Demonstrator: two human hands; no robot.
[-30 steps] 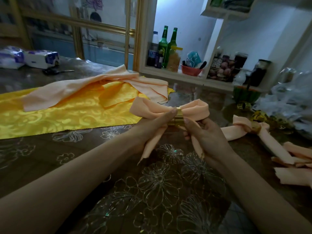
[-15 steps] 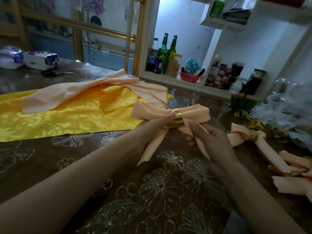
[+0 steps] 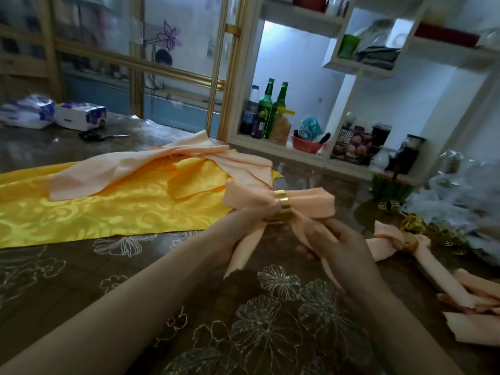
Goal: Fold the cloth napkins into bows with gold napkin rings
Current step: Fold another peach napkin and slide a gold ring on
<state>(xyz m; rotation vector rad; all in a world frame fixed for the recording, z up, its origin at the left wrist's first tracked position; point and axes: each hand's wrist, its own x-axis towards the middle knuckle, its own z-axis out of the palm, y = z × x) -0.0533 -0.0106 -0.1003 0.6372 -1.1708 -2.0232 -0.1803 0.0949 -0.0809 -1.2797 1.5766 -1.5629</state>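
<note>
The step in hand is judged to be the dressing of the bow (image 3: pixel 311 199): the ring (image 3: pixel 283 206) is already on, and the loops and tails are yet to be evened. This is best done with the ring steadied at the centre while one tail is drawn gently downward, so that the cloth is tightened through the ring without a loop being pulled flat. Small tugs are advised, since soft cloth may slip through smooth metal. The ring should be left square across the middle. Each loop may then be puffed out to match the other.

The bow's centre is gripped by the left hand (image 3: pixel 243 230), whose thumb tip is pressed against the ring's left edge. The right tail is clasped just below the ring by the curled fingers of the right hand (image 3: pixel 338 247).

The bow is held up above the table (image 3: pixel 81 280), just in front of the yellow cloth (image 3: pixel 108 212). It is made of peach cloth, matt and softly creased. Two rounded loops are spread left and right of the ring, the right one seeming slightly longer. Two narrow tails are hung below, splayed apart. The ring is a plain, shiny gold band, seen slightly tilted. A second bow (image 3: pixel 397 240) is laid on the table to the right.
</note>
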